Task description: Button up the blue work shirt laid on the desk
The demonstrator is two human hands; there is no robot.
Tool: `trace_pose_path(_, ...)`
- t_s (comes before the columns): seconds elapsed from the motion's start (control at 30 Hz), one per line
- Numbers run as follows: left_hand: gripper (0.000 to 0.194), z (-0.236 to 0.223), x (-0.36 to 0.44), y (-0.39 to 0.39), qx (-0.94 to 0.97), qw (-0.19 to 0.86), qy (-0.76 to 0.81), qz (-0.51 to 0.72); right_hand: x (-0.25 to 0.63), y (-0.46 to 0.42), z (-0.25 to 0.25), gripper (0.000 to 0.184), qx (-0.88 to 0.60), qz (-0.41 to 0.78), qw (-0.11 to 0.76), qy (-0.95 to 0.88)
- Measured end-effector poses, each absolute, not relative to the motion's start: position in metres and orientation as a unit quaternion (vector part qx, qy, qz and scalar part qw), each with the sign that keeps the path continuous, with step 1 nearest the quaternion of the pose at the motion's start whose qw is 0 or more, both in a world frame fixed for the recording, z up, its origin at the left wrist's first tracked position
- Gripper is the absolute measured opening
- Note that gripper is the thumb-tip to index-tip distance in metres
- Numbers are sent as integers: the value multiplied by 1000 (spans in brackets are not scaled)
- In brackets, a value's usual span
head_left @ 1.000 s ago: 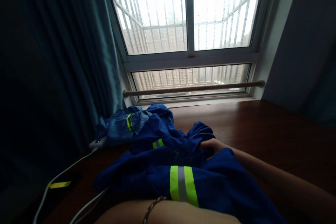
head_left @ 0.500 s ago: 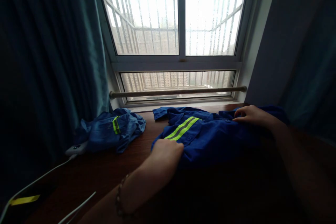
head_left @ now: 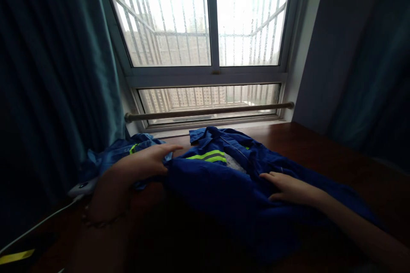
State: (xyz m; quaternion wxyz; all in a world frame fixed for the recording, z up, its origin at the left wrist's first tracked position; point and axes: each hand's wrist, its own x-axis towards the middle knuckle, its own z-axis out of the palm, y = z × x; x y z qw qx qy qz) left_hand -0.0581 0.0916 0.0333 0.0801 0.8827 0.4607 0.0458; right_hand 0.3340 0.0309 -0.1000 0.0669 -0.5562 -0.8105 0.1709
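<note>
With our right hand [head_left: 293, 188] spread on the blue garment [head_left: 205, 183], left hand [head_left: 142, 163] unclear in grip, uneven tugging could bunch it.

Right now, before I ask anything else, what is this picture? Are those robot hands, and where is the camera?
No robot here: these are a person's own bare hands. The camera is worn on their head, looking forward and down, so you see roughly what they see.

The left hand, with a bracelet on its wrist, touches the near left edge of a dark blue garment. The right hand is on the cloth further right. I can't tell how tightly either one grips.

The garment lies on a brown surface in front of a window. On the left are a bunched, lighter blue garment and a small white device with a cable.
</note>
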Motion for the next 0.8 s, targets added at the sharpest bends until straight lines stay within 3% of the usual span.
trace_pose_path(0.1,69,35,-37,76,918,149,369,5,316,10,-107,38,-580,141,57,-800)
trace_pose_path(0.23,75,12,4,65,937,165,307,-36,302,-18,-95,15,-544,201,69,-812)
trace_pose_path(0.33,70,-25,31,80,918,115,377,-40,297,-39,-80,16,-512,264,85,-813)
trace_pose_path(0.43,56,-61,42,110,889,141,427,-83,309,-52,-64,24,-522,305,99,-791)
trace_pose_path(0.53,51,-86,39,141,864,125,482,-79,350,-55,-43,25,-575,318,188,-730)
trace_pose_path(0.6,53,-97,32,155,841,100,528,-68,388,-58,-27,29,-674,232,308,-630)
trace_pose_path(0.67,55,-107,24,166,810,65,579,-63,422,-63,-14,35,-789,-11,406,-461)
trace_pose_path(0.73,55,-116,15,174,789,16,613,-48,441,-70,-8,42,-788,-222,441,-369)
trace_pose_path(0.8,54,-121,10,180,786,-30,617,-25,440,-79,-11,47,-751,-331,436,-369)
